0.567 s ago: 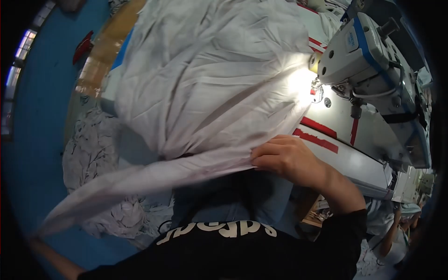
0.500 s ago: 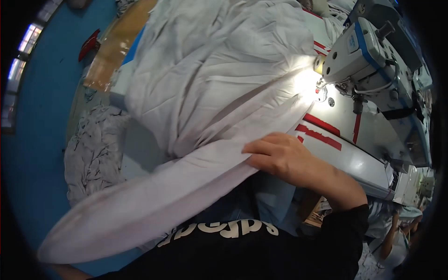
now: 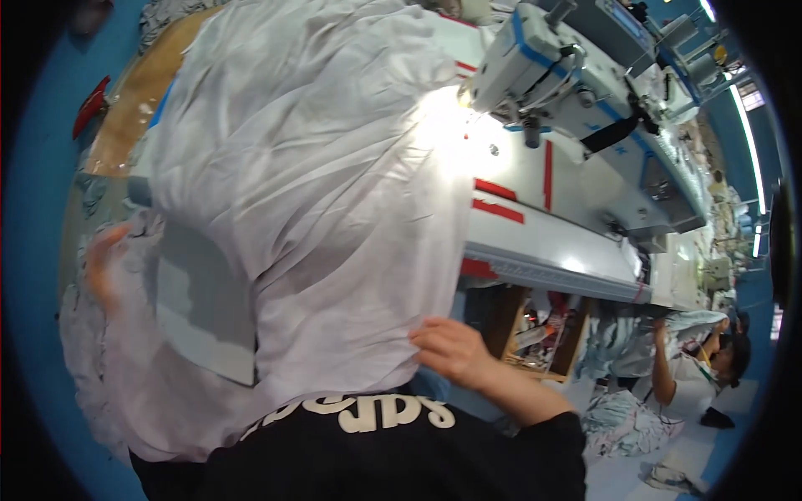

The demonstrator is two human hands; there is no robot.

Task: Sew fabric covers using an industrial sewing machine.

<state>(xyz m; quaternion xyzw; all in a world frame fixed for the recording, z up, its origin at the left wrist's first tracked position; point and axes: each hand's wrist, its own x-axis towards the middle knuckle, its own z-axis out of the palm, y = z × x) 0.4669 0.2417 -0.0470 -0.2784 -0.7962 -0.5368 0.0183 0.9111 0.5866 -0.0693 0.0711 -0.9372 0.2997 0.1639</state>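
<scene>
Up swings the left hand (image 3: 105, 265), grip too blurred to tell; the right hand (image 3: 452, 348), nearly closed, pinches the pale cloth (image 3: 342, 242) draped over the table (image 3: 547, 238): smooth its folds, no tugging.

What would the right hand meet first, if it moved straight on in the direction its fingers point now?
Most likely the pale cloth: the right hand points leftward, close against the cloth's edge, though exact depth is unclear.

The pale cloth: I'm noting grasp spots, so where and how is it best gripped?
Pinch the pale cloth by its near right edge, probably from the lower right beside the right hand: it lies loose there, away from the sewing machine.
</scene>
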